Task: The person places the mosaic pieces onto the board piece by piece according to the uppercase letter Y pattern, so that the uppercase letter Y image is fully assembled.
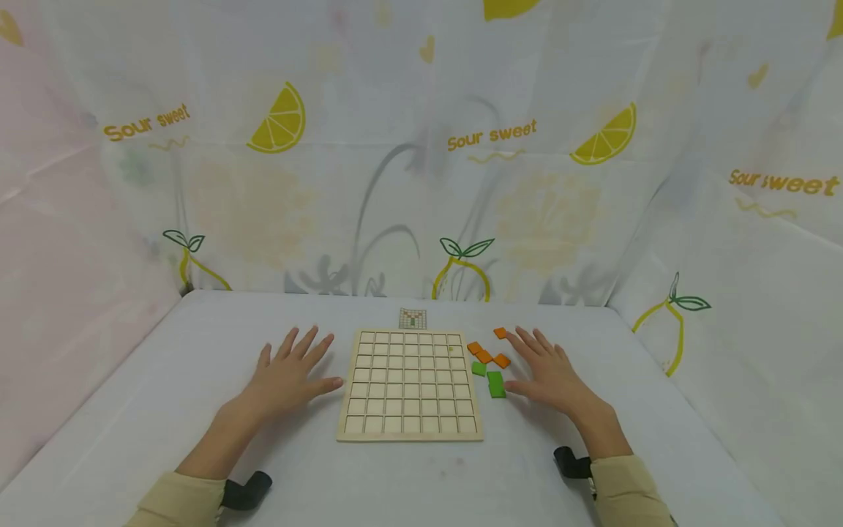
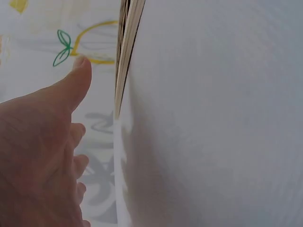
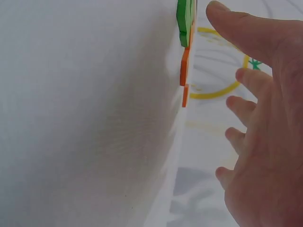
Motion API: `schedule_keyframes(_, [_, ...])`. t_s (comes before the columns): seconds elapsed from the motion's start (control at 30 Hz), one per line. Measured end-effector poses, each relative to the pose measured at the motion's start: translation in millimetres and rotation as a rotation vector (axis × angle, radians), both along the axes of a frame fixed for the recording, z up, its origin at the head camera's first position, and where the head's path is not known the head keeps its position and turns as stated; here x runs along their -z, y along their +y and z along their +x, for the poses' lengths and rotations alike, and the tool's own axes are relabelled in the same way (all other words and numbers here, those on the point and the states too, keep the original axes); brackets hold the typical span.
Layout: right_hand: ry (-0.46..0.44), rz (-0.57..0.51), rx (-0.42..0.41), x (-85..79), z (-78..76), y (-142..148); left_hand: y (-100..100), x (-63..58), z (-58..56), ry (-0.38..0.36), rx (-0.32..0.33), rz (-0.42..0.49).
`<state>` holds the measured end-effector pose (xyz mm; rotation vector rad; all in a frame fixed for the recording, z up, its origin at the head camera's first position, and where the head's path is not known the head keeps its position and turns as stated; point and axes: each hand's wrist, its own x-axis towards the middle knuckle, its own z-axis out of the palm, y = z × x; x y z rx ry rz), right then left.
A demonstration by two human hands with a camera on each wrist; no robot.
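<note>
A pale wooden grid board [image 1: 411, 438] lies flat on the white table, its square cells bare of tiles. My left hand [image 1: 283, 377] hovers beside its left edge, fingers spread and thumb pointing at the board; nothing is in it. On the other side my right hand [image 1: 549, 377] is spread just right of the loose tiles, also holding nothing. Several orange tiles [image 1: 484, 356] lie along the board's right side. Nearer me are green tiles [image 1: 497, 385], close by the right thumb. The right wrist view shows the green tiles [image 3: 183, 21] edge-on, below the thumb.
Behind the board lies a small card [image 1: 413, 319] printed with a coloured grid pattern. White table cloth [image 1: 421, 483] covers the surface. A curtain [image 1: 369, 183] with lemon prints hangs at the back and sides. Dark wrist mounts [image 1: 247, 491] sit by both sleeves.
</note>
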<state>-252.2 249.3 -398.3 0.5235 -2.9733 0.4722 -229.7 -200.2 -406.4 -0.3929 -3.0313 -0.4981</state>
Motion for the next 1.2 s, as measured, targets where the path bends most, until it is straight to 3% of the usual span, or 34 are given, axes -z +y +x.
schedule_keyframes(0.23, [-0.002,0.009,-0.037,0.6,-0.2,-5,8,3.1,2.4,-0.020,0.024,0.004])
schedule_keyframes(0.57, [-0.099,0.003,-0.077,-6.0,3.8,-19,19,-3.6,11.0,-0.075,0.064,-0.021])
schedule_keyframes(0.8, [-0.130,0.006,-0.088,-6.7,4.9,-24,23,-1.2,11.0,-0.133,0.076,0.001])
schedule_keyframes(1.2, [-0.156,-0.026,-0.110,-14.0,10.7,-34,22,2.4,10.0,-0.155,0.122,0.023])
